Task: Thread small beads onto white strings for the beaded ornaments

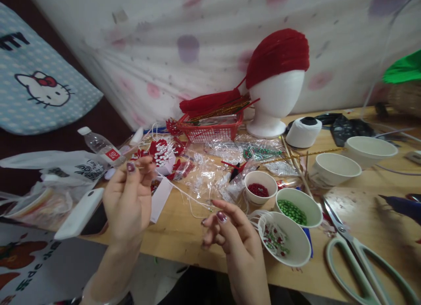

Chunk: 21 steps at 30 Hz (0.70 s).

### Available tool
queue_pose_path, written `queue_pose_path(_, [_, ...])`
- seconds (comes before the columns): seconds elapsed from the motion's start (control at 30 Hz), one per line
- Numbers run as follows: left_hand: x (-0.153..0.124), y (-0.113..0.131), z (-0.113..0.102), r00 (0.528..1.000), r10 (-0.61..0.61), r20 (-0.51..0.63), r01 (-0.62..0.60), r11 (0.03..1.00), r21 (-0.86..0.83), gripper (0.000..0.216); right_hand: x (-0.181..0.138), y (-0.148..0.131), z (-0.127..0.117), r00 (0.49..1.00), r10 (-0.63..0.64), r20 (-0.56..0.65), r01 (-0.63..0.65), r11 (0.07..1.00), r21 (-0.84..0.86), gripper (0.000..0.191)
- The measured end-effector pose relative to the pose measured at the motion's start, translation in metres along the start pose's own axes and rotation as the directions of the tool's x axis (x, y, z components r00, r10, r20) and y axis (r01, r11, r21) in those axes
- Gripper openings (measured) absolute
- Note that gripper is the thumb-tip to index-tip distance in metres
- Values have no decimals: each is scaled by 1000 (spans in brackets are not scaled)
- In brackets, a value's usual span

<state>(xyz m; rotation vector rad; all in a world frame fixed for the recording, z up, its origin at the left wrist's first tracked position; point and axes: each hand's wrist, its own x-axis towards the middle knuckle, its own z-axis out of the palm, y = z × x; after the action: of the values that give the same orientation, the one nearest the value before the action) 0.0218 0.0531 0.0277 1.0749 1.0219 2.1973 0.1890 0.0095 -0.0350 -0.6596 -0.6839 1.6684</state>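
One thin white cord [184, 193]: slants between left hand [128, 200] and right hand [239, 237], over light wooden table [186, 235].
Left grip: brings thumb nearly onto fingers; cannot tell if pinching cord.
Right grip: curls loosely, thumb just beside index; cannot tell if holding cord.
Round white bowl [300, 239]: holds tangled red-and-green beads [273, 241], just beside right hand.
White pearl-bead cluster [163, 152]: lies just beyond left hand.
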Motion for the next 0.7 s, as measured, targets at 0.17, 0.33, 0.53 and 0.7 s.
queue_pose_path(0.17, [-11,13,-8,870,-195,453,5,922,387,10,-7,5,6,988,-137,-64,113,950,-292,28])
queue_pose_path(0.33, [-24,24,4,602,-370,708,-99,845,526,22,-7,5,5,937,-321,139,350,854,-385,16])
queue_pose_path(0.53, [-29,16,4,593,-391,704,-54,853,519,18,-6,7,5,923,-384,27,373,875,-307,4])
queue_pose_path(0.7, [-14,10,22,557,-439,705,-13,844,536,17,-8,2,5,873,-484,58,472,809,-349,15])
